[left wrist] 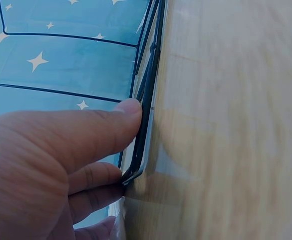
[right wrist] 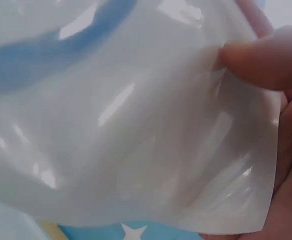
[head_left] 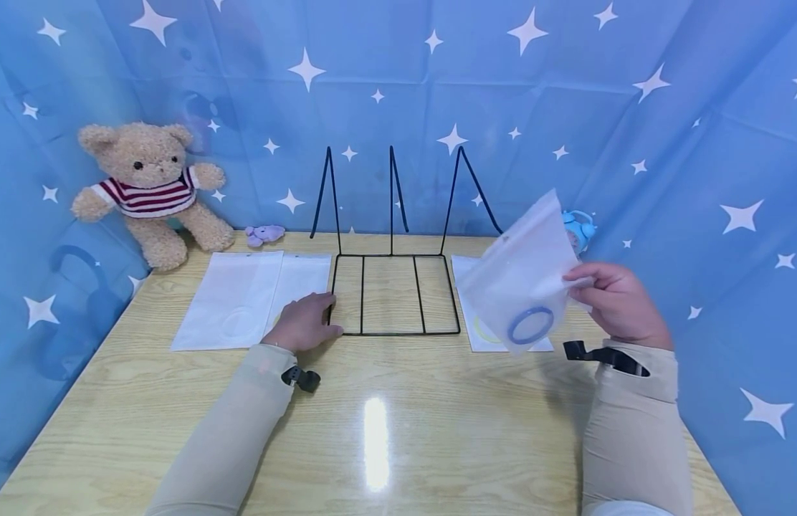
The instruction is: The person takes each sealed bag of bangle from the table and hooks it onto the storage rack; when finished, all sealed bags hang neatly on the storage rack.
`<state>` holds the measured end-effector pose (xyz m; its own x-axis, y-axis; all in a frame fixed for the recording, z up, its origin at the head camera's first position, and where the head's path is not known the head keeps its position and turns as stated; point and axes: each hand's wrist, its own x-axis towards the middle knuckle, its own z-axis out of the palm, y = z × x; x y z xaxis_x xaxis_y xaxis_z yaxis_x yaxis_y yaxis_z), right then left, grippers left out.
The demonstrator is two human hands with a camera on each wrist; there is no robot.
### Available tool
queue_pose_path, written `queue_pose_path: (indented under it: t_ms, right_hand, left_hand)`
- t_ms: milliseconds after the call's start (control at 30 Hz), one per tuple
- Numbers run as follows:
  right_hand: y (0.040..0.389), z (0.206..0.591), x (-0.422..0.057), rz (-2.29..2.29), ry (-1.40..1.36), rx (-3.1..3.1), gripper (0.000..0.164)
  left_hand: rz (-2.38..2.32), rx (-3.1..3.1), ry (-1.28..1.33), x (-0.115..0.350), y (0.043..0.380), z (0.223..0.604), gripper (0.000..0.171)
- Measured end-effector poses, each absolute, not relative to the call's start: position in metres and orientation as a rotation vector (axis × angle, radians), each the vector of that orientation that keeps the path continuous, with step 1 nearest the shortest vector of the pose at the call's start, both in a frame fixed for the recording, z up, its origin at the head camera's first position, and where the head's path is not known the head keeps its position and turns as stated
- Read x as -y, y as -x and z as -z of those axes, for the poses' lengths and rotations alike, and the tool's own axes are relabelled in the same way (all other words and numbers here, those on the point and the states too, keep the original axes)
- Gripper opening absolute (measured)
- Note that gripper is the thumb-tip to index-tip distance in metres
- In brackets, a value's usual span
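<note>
A black wire rack (head_left: 392, 335) with three upright prongs stands at the middle of the table. At its left front corner my left hand (head_left: 303, 322) holds the wire frame, thumb on one side and fingertips on the other, as the left wrist view shows. Off to the right, my right hand (head_left: 621, 301) pinches the edge of a frosted plastic bag (head_left: 521, 265) between thumb and fingers. The bag hangs tilted above the table, and a blue ring (head_left: 531, 326) shows on it. In the right wrist view the bag (right wrist: 151, 140) fills most of the picture.
Two frosted bags (head_left: 227, 294) lie left of the rack. Beneath the raised bag is another one (head_left: 461, 269) with a yellow ring mark. A teddy bear (head_left: 150, 168), a small purple toy (head_left: 264, 235) and a blue alarm clock (head_left: 580, 228) stand along the back, before a starry curtain (head_left: 398, 64).
</note>
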<state>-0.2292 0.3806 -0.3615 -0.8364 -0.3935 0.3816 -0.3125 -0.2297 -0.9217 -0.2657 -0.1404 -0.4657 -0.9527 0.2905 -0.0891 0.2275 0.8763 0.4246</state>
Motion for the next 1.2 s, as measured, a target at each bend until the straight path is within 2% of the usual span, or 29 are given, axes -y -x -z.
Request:
queue_pose_path:
  t_ms: [167,900,1200]
  right_hand:
    - [0.229,0.359,-0.376,2.214,0.776,-2.044,0.042]
    - [0.234,0.362,-0.373,2.124,0.537,-2.191,0.037]
    - [0.239,0.367,-0.367,1.980,0.550,-2.356,0.034]
  left_hand:
    - [-0.631,-2.903,-0.408,0.141,0.265,0.465,0.074]
    - [-0.639,-2.897,-0.419,0.142,0.265,0.465,0.075]
    - [-0.638,-2.898,-0.423,0.141,0.265,0.465,0.075]
